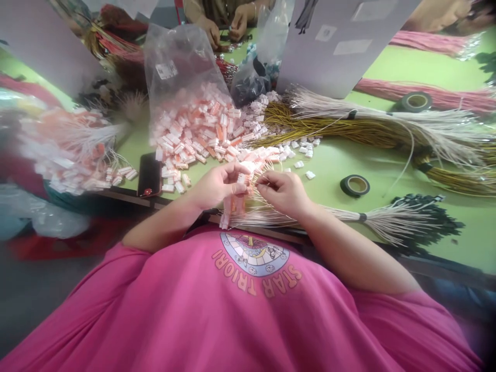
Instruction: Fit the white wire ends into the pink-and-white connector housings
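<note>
Our left hand (226, 184) has thumb and fingers closed on a white plug (243, 178); our right hand (284, 192) sits beside it, fingertips pinched on a thin wire (254, 191). Loose plugs (194, 137) crowd just past the left, phone (149, 174) left of it, tape roll (355, 185) right of the right, wire bundle (341, 213) under that arm.

The person I'm watching wears a loose, bright pink shirt (217, 315) with a rounded badge (253, 256) printed on the chest: purplish centre, pale blue rim, little flowers (252, 270). Orange-brown capitals (268, 288) curve along the badge's outer edge; the pink left sleeve (112, 271) and right sleeve (418, 320) flank it.
</note>
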Demonstrator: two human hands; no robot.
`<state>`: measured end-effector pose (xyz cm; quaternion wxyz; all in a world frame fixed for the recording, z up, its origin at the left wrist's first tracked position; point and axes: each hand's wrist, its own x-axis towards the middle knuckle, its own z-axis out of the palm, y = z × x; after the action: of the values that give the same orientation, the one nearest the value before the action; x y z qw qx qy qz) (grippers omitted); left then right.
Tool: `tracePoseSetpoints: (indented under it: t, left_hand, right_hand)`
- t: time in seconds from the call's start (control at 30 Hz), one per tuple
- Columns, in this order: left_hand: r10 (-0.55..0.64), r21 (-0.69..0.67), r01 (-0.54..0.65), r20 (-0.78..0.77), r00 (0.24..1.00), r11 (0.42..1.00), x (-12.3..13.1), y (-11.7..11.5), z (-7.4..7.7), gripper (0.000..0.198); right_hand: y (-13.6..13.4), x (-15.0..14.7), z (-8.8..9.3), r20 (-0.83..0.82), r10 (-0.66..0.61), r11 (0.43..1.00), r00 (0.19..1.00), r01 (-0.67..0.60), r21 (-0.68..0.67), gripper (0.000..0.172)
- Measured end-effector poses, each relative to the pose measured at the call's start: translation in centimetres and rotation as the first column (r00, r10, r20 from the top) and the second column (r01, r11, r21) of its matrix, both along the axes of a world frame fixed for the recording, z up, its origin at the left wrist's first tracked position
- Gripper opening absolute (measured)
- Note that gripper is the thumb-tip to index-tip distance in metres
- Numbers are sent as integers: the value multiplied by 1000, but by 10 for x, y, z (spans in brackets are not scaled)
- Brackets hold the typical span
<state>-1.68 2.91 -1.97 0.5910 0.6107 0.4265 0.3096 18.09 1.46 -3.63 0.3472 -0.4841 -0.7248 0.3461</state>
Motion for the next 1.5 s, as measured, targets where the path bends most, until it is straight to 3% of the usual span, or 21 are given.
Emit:
tracePoseSetpoints:
  t: [0.37,0.57,0.77,1.03,1.13,1.27,1.4,1.5]
  left_hand:
    - [30,130,-10,-152,988,991,-3,-3,1,34]
    - [26,116,2,-232,972,993,0,-8,6,31]
    - [60,68,-47,-200,978,997,-1,-8,6,33]
    - [53,29,-49,-170,984,998,1,-6,5,31]
    - [69,27,-66,-176,982,997,2,-7,2,30]
    - [41,-31,-46,-155,987,998,2,-11,2,33]
    - [-6,-136,-8,-105,994,991,3,-16,6,36]
    - [-12,-130,-5,-132,991,992,9,-19,10,34]
  right_hand:
    - [-3,-1,-6,175,-51,980,983,16,196,15]
    - [-4,-1,-12,215,-98,948,972,26,316,14]
    - [-5,-2,-12,242,-124,902,962,8,431,19]
    - [-7,-3,-14,232,-152,877,961,23,480,22]
    - [-8,-3,-11,200,-140,895,970,38,445,21]
    - [-9,-3,-6,98,-121,953,988,88,290,20]
    - [-9,-4,-3,28,-82,978,996,75,196,21]
    - [-8,-5,-3,11,-52,985,999,50,162,23]
